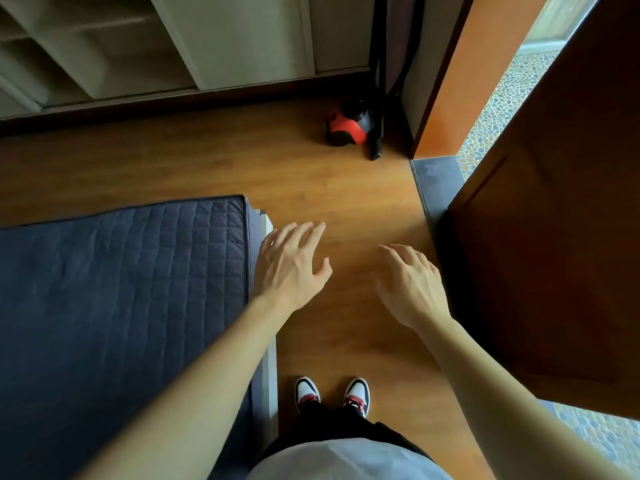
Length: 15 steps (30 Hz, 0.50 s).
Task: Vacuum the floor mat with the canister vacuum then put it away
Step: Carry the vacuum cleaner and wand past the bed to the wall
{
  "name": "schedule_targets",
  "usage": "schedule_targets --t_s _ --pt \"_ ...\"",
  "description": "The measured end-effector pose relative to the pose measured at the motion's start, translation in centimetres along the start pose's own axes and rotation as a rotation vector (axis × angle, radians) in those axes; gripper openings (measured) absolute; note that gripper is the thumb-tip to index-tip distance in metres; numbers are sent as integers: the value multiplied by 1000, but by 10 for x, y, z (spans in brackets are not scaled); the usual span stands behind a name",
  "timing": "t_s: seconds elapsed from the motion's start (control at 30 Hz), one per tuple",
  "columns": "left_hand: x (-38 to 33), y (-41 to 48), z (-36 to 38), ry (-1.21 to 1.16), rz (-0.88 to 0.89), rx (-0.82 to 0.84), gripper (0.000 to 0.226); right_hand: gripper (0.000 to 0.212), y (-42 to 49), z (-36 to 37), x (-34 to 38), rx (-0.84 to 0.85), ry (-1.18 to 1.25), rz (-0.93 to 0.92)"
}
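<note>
**Head view: both hands empty, vacuum ahead and to the right**

Head view, single camera.

- Your left hand (291,268) is stretched forward, fingers straight and spread, gripping nothing. It hovers just over the right edge of the navy quilted fabric mat (121,289); I cannot tell whether it touches that edge.
- Your right hand (410,289) is also out in front, fingers relaxed and slightly bent, holding nothing. It hangs over the bare brown wooden floor (207,161).
- The red-and-black canister vacuum (348,128) sits on the floor in the far corner, near the cream open shelving unit (104,46) and the orange door frame (460,81). It is well apart from both hands.
- Its black tube (375,147) stands roughly upright beside the body, with the lower end on the floor.
- The mat lies to your left, its long side running away from you.
- The dark brown wooden door (554,237) stands open on your right.

Judgement: no step is under way yet. The vacuum lies ahead and right of both hands, so the right hand is nearer. The canister's long axis seems to run along the far wall. You would need to walk forward before reaching the upright tube.
</note>
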<state>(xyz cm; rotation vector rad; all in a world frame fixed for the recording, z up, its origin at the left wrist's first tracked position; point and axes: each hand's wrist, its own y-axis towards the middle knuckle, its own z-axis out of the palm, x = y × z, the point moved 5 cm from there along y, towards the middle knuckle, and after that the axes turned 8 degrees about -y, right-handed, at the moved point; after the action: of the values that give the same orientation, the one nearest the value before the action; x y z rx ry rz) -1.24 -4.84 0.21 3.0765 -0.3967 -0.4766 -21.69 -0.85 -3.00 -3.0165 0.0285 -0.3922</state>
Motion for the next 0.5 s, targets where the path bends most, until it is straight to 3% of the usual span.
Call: schedule_targets --t_s 0.5 --pt "2 51 -2 -3 -2 -4 62 55 53 -10 -5 -21 -12 1"
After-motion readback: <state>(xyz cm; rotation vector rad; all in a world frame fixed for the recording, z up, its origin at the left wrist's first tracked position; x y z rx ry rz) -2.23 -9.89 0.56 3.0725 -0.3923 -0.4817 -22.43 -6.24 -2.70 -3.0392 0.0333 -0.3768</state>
